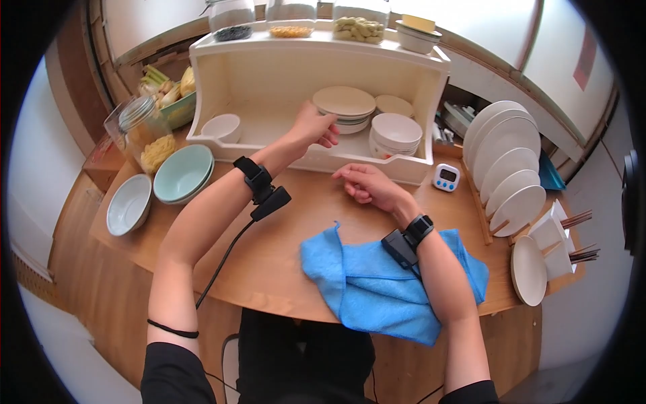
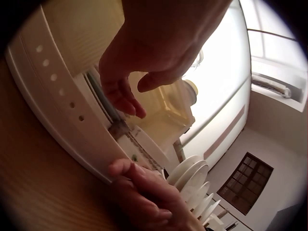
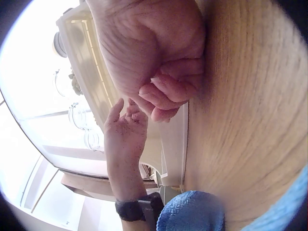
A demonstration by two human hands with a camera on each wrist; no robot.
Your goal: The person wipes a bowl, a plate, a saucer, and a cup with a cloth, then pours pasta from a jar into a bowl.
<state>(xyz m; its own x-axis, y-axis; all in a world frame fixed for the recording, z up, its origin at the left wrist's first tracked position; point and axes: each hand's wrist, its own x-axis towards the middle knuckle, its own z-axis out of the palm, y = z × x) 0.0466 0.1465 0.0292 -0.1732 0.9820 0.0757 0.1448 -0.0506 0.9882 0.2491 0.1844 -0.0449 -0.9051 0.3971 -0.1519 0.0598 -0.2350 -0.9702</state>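
My left hand (image 1: 315,128) reaches over the front of the white shelf unit (image 1: 269,111), next to a stack of plates (image 1: 344,101). In the left wrist view its thumb and bent fingers (image 2: 126,98) stand apart with nothing between them. Low over the table in front of the shelf is my right hand (image 1: 373,186), its fingers loosely curled and holding nothing, as the right wrist view also shows of that hand (image 3: 161,67). Stacked white bowls (image 1: 396,135) sit right of the plates. A small white bowl (image 1: 222,128) stands at the shelf's left end.
A blue cloth (image 1: 377,283) lies under my right forearm, hanging over the table's front edge. Bowls (image 1: 184,174) and a pasta jar (image 1: 153,135) stand left. To the right are a timer (image 1: 446,177), racked plates (image 1: 508,148) and chopstick holders (image 1: 553,236). Glass jars (image 1: 291,20) top the shelf.
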